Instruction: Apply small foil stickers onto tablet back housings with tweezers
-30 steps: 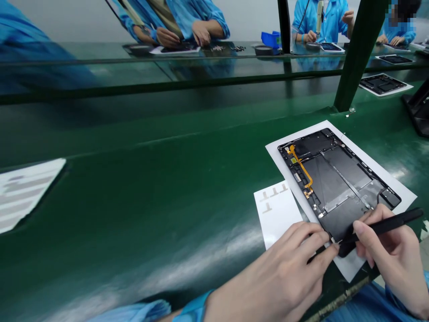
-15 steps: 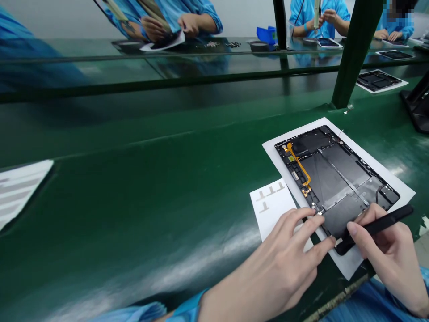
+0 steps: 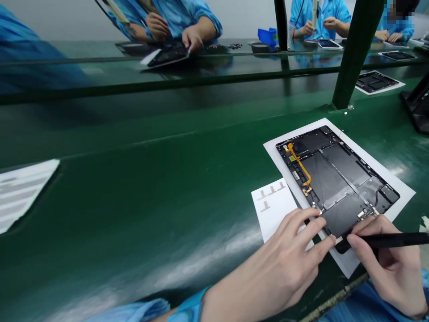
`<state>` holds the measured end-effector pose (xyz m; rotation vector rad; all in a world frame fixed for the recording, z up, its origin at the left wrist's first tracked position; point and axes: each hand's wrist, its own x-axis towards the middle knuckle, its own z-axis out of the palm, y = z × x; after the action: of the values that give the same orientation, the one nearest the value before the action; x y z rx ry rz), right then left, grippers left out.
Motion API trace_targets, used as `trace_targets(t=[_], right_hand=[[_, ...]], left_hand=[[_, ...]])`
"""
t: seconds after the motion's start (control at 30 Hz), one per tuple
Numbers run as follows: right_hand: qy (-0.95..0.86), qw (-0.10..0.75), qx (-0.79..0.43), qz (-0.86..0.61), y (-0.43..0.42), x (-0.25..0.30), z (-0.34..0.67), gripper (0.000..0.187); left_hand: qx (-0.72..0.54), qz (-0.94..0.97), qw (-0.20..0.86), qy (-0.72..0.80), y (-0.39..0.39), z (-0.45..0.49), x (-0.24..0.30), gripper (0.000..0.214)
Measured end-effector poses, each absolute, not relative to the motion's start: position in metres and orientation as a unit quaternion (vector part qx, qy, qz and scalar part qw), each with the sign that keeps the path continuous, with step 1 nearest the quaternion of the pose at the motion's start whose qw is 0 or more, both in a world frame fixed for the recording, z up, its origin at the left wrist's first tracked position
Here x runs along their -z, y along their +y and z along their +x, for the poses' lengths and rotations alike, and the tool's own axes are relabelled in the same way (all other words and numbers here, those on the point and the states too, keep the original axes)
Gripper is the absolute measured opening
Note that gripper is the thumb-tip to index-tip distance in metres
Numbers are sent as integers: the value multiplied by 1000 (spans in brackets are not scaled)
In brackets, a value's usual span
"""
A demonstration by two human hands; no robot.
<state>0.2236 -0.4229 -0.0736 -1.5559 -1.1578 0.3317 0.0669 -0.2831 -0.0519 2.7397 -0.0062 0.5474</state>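
An opened black tablet with an orange flex cable lies on a white sheet on the green bench. My left hand rests at the tablet's near corner, fingers stretched out and pressing on its edge. My right hand is closed in a pen grip on a black stylus-like tool, whose tip meets the same near corner. A small white label sheet with a few grey T-shaped stickers lies just left of the tablet, beside my left fingers.
A green post stands behind the tablet. Another opened tablet on white paper lies far right, next to a black stand. White striped paper sits at the left edge. Other people in blue work across the raised shelf.
My right hand lowered the black tool to nearly level and slid off the tablet's lower edge, uncovering a small board there. A person opposite set a tablet down on the far shelf.
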Motion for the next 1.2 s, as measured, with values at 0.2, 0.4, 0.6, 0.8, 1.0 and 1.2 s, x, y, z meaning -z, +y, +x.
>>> trace_targets(t=[0.2,0.4,0.6,0.8,1.0,1.2], right_hand=[[-505,535,-166,-657,-424,67,231,14],[-555,518,-247,-602,-420,59,252,6],[-562,509,-281,-588,-418,60,258,6],[-587,472,-248,-609,-416,57,253,10],[-620,442,-213,-612,-412,52,251,13],[-508,539,-213,-636,-418,59,249,14]], left_hand=[[-209,960,182,-29,-282,66,54,31],[-224,957,171,-69,-279,64,57,31],[-202,962,174,-53,-280,63,54,30],[-196,962,184,-43,-283,65,54,27],[-205,963,170,-43,-281,65,53,32],[-172,969,173,-47,-281,68,54,33]])
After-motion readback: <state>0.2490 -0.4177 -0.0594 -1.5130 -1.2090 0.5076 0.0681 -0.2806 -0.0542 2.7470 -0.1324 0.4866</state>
